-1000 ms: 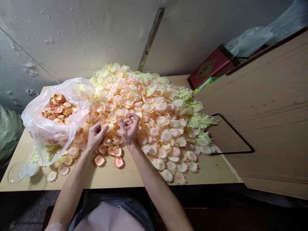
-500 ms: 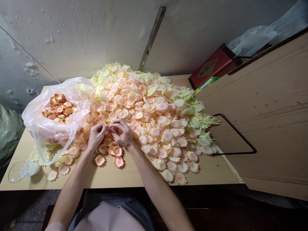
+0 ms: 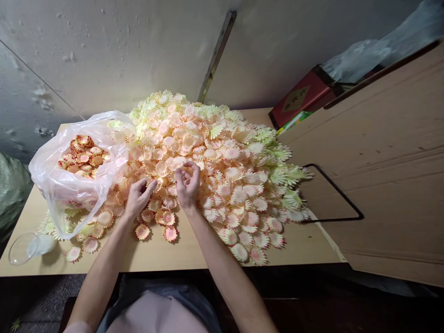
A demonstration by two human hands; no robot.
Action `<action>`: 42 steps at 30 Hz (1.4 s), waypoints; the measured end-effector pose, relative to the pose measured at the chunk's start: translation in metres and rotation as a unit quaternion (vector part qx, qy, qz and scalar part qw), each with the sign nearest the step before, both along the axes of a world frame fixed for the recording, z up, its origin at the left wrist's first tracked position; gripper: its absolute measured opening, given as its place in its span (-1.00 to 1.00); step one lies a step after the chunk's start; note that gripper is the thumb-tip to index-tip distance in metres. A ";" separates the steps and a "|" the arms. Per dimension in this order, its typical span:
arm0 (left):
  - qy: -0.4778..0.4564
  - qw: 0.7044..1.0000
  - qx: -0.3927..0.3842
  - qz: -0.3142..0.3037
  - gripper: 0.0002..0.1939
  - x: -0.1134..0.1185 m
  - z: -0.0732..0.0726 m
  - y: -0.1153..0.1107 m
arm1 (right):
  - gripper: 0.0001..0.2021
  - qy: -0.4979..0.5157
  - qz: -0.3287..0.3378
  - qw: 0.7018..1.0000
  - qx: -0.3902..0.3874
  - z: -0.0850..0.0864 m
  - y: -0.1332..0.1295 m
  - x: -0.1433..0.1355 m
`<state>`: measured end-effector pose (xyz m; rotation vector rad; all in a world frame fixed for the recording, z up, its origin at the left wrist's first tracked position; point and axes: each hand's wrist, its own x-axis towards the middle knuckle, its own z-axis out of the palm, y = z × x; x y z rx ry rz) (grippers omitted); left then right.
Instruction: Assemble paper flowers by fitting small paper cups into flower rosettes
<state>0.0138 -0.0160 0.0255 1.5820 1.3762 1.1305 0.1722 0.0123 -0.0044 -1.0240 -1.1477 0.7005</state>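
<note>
Paper-like flower pieces, pale yellow and pink with toothed edges, form a broad heap in front of me. My left hand is over the heap's near edge, thumb pointing up and to the right, fingers curled; whatever it pinches is too small to make out. To its right, my right hand is raised in front of the heap, palm turned inward. Its index finger bends over with a gap to the thumb, and I see nothing held there. Below and between the hands lie several red-edged flower pieces.
A translucent plastic bag at the left holds red-edged flower pieces. A clear cup lies on its side at the table's front left. On the right stand a cardboard sheet, a black metal loop and a red box.
My hands were together at the fingertips and have parted. The right hand has moved right and turned its palm inward; the left has stayed nearly in place.
</note>
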 end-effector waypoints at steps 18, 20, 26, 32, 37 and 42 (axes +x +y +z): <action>-0.047 0.999 0.002 0.004 -0.49 -0.001 -0.005 0.006 | -0.92 -0.139 0.178 0.969 0.100 0.004 -0.008 -0.007; -0.049 0.999 0.006 -0.007 -0.50 -0.001 -0.004 0.006 | -0.93 -0.130 0.169 0.973 0.092 0.003 -0.007 -0.006; -0.069 0.997 -0.009 -0.018 -0.65 0.001 -0.005 0.004 | -0.91 -0.124 0.132 0.981 0.063 -0.003 -0.005 -0.005; -0.086 0.996 0.004 0.006 -0.71 -0.001 -0.011 0.008 | -0.91 -0.140 0.125 0.980 0.073 0.000 -0.008 -0.007; -0.064 0.997 0.011 0.036 -0.69 -0.001 -0.013 0.008 | -0.84 -0.163 0.135 0.974 0.076 0.006 -0.010 -0.007; -0.045 0.998 0.011 0.048 -0.62 -0.001 -0.008 0.007 | -0.83 -0.161 0.153 0.972 0.073 0.006 -0.010 -0.007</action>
